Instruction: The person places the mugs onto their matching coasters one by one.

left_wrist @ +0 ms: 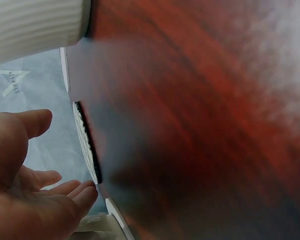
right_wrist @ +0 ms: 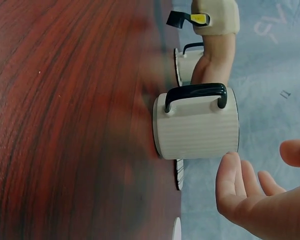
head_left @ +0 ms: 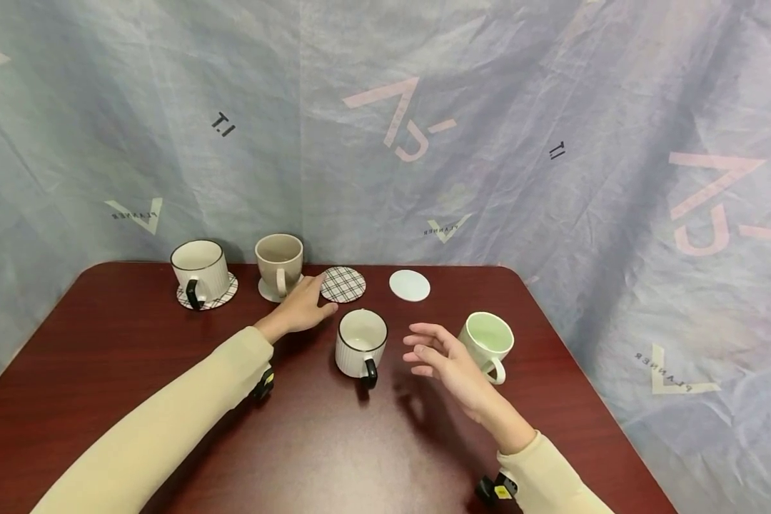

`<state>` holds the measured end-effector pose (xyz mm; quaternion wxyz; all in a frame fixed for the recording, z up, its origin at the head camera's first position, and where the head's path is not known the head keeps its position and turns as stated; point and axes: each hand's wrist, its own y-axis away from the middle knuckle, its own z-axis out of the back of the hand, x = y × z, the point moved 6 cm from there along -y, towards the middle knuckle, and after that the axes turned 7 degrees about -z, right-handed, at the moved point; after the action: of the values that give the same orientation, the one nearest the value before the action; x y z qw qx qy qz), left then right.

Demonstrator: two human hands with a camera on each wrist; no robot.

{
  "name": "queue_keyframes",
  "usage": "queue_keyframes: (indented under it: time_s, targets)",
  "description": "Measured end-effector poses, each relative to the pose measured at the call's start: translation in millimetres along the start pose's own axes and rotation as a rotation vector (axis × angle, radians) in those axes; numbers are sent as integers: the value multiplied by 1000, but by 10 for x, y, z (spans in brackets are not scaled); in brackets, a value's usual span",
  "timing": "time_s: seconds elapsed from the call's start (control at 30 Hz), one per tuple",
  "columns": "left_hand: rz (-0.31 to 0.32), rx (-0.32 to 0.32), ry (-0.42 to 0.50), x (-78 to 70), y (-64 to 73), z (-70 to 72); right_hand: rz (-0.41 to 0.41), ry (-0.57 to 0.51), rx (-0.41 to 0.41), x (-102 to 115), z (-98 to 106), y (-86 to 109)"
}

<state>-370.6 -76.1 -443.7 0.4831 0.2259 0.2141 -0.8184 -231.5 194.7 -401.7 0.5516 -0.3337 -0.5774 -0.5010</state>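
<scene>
My left hand (head_left: 300,307) reaches to the left edge of a plaid coaster (head_left: 343,285), thumb spread from the fingers. In the left wrist view its fingertips are close beside that coaster (left_wrist: 86,142); contact is hard to tell. Nearer me stands a white ribbed mug (head_left: 361,346) with a black handle, upright on bare wood. My right hand (head_left: 446,364) hovers right of this mug, fingers loosely bent, holding nothing. In the right wrist view its fingertips appear beside the mug's (right_wrist: 197,132) rim. A pale green mug (head_left: 486,343) stands just beyond that hand, partly hidden by it.
At the back left, another white ribbed mug (head_left: 200,271) sits on a plaid coaster (head_left: 225,294). Beside it a beige mug (head_left: 279,258) rests on a white coaster (head_left: 267,290). A white round coaster (head_left: 410,285) lies at the back. A curtain (head_left: 385,143) hangs behind the brown table (head_left: 308,457).
</scene>
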Motion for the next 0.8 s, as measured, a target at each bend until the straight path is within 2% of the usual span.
queue_keyframes:
  time_s: [0.37,0.8]
  targets:
    - [54,36,-54,23,-124,-30,-6,0,3,-34,-27,1]
    - [74,45,-63,85,-182,-25,-15,0,39,-80,-57,-4]
